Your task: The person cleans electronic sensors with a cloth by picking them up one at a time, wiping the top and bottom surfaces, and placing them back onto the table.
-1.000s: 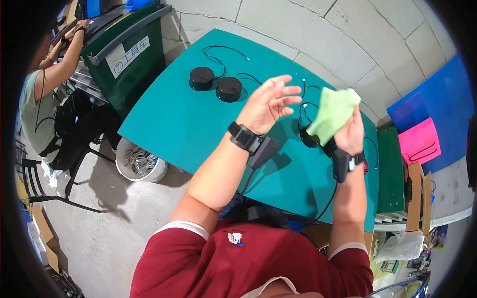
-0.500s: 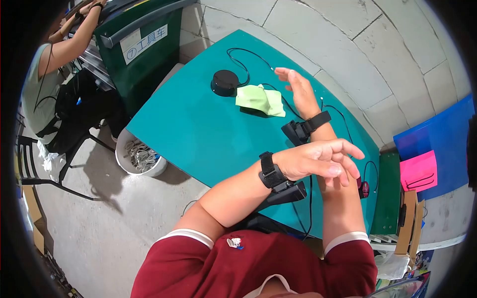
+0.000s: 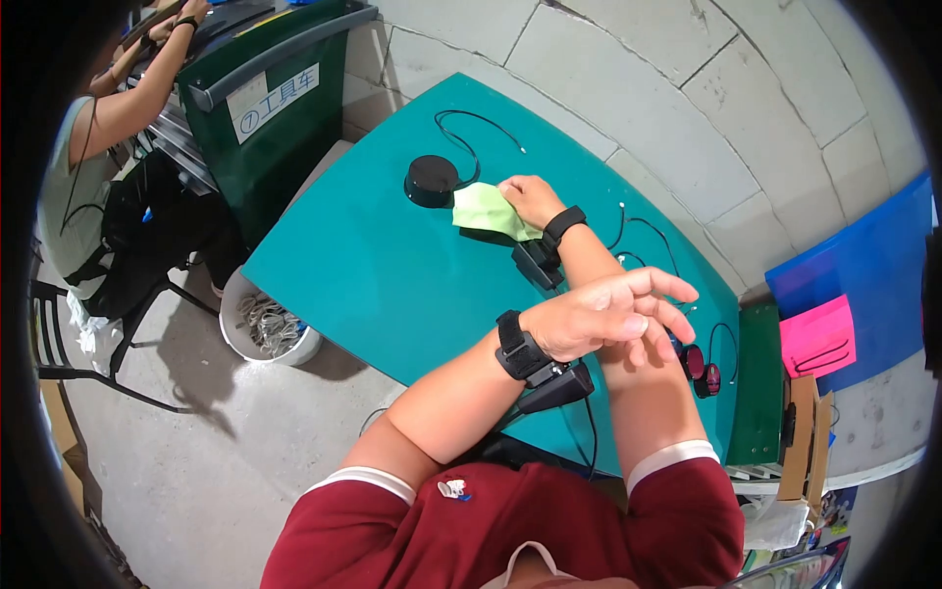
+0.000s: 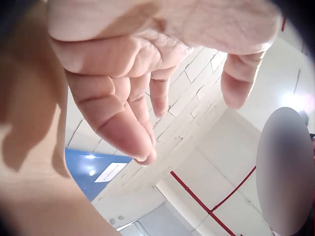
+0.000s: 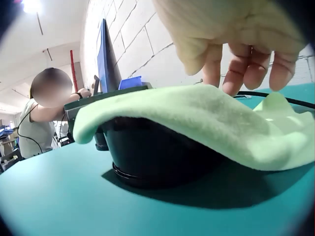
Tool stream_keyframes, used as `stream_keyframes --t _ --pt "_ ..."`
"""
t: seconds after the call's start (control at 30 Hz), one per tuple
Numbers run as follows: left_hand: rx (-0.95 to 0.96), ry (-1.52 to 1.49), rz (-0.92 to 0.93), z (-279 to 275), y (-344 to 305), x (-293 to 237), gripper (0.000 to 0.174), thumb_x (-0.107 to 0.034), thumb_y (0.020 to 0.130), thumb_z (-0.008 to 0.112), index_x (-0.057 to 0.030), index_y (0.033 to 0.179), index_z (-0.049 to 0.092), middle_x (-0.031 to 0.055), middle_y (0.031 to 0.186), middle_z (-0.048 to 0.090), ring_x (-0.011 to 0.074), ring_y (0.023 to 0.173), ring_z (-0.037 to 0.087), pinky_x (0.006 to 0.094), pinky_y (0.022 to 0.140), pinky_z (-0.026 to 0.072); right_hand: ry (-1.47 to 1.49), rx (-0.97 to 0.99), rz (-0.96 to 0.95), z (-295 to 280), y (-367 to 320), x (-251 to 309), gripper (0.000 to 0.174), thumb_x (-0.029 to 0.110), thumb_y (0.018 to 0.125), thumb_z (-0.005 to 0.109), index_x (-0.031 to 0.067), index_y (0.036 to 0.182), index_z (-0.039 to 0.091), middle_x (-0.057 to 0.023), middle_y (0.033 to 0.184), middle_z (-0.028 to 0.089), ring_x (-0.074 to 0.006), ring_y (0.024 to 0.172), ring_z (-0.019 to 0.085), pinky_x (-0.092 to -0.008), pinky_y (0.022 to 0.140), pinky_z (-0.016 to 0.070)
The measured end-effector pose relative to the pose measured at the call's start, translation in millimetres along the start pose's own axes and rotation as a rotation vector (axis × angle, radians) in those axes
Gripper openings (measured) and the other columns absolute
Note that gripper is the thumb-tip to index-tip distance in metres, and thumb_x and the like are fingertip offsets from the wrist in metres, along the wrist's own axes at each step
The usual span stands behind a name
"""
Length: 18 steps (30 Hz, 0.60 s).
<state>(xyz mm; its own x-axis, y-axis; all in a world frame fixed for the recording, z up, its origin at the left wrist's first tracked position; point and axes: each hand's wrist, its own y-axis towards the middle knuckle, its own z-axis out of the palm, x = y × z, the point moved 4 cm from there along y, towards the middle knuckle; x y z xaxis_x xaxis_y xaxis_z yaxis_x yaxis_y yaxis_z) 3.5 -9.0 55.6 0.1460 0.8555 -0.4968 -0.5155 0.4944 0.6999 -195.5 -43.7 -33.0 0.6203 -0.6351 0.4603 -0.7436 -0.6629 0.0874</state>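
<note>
A light green cloth (image 3: 483, 211) lies draped over a black round device (image 5: 157, 152) on the teal table (image 3: 373, 275). My right hand (image 3: 528, 199) reaches across to it, and in the right wrist view its fingers (image 5: 236, 69) curl down onto the top of the cloth (image 5: 197, 118). A second black round device (image 3: 430, 180) sits uncovered just left of the cloth. My left hand (image 3: 613, 314) hovers in the air above my right forearm and holds nothing. Seen from the left wrist, its fingers (image 4: 147, 98) hang relaxed and spread.
Thin black cables (image 3: 471, 123) loop over the far part of the table. Two small red-and-black round parts (image 3: 699, 368) lie near its right edge. A green cart (image 3: 275, 108), a white bucket (image 3: 260, 324) and a seated person (image 3: 88, 177) are to the left.
A second ago the right hand held the cloth up in the air. The cloth then landed over a black device, and the right hand has come down onto it. The left hand moved over the right forearm.
</note>
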Motion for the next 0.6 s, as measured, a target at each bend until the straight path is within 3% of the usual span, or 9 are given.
stream_keyframes --t 0.1,0.17,0.2,0.27,0.3,0.47,0.53,0.6 --pt "0.0 -0.002 0.006 -1 0 -2 0.067 -0.035 0.081 0.06 -0.0021 0.131 0.029 0.0184 0.116 0.05 0.0215 0.096 0.057 0.0267 0.073 0.0485 0.073 0.002 0.033 -2 4 -6 0.024 0.028 0.081 0.055 0.007 0.089 0.065 -0.0138 0.085 0.064 -0.0313 0.087 0.059 -0.0414 0.085 0.0385" --pt "-0.011 -0.01 0.007 -2 -1 -1 0.067 -0.035 0.082 0.059 -0.0021 0.131 0.029 0.0182 0.116 0.05 0.0214 0.096 0.057 0.0268 0.073 0.0485 0.133 -0.244 -0.215 -15 1 -1 0.02 0.024 0.082 0.058 0.0042 0.085 0.061 -0.0113 0.083 0.063 -0.0243 0.081 0.06 -0.0368 0.08 0.0427" --pt "-0.012 -0.009 0.008 -3 0 -1 0.066 -0.035 0.082 0.059 -0.0021 0.131 0.029 0.018 0.116 0.05 0.0213 0.096 0.058 0.0266 0.073 0.0485 0.133 -0.239 -0.214 -19 -1 3 0.02 0.024 0.082 0.058 0.0042 0.085 0.061 -0.0113 0.083 0.063 -0.0243 0.081 0.06 -0.0368 0.08 0.0427" --pt "-0.011 -0.011 0.012 -3 0 -1 0.066 -0.035 0.082 0.059 -0.0022 0.131 0.03 0.0178 0.116 0.051 0.0212 0.095 0.058 0.0265 0.073 0.0485 0.455 -0.219 -0.209 -37 -9 25 0.017 0.019 0.084 0.059 0.0021 0.086 0.056 -0.008 0.082 0.061 -0.0167 0.077 0.058 -0.0299 0.073 0.045" --pt "-0.004 -0.011 0.018 -1 0 -2 0.066 -0.034 0.081 0.059 -0.0024 0.131 0.03 0.0176 0.115 0.051 0.0209 0.094 0.058 0.0258 0.072 0.0483 0.425 -0.199 -0.286 -44 -14 37 0.015 0.019 0.089 0.054 0.0045 0.089 0.051 0.0004 0.081 0.055 -0.0065 0.076 0.049 -0.0231 0.072 0.0412" --pt "0.006 -0.003 0.02 1 -1 -4 0.064 -0.034 0.081 0.059 -0.003 0.131 0.031 0.0167 0.115 0.052 0.02 0.093 0.059 0.0235 0.069 0.0473 0.554 -0.141 -0.341 -60 -23 75 0.015 0.016 0.086 0.057 0.0023 0.087 0.051 -0.0025 0.08 0.058 -0.0077 0.075 0.051 -0.0237 0.067 0.0434" --pt "-0.018 -0.011 0.005 0 -1 -4 0.064 -0.033 0.081 0.059 -0.0033 0.131 0.031 0.0162 0.114 0.052 0.0193 0.092 0.059 0.0224 0.068 0.0465 0.741 -0.065 -0.339 -62 -28 87 0.015 0.016 0.086 0.057 0.0026 0.088 0.051 -0.0011 0.079 0.058 -0.0073 0.073 0.051 -0.0233 0.066 0.0429" --pt "-0.02 -0.008 0.002 0 -2 -4 0.064 -0.033 0.081 0.059 -0.0034 0.131 0.031 0.0162 0.115 0.052 0.0192 0.092 0.059 0.0222 0.068 0.0464 0.706 -0.106 -0.318 -62 -24 86 0.015 0.017 0.086 0.057 0.0026 0.087 0.051 -0.0023 0.077 0.058 -0.0082 0.072 0.051 -0.0237 0.065 0.0431"
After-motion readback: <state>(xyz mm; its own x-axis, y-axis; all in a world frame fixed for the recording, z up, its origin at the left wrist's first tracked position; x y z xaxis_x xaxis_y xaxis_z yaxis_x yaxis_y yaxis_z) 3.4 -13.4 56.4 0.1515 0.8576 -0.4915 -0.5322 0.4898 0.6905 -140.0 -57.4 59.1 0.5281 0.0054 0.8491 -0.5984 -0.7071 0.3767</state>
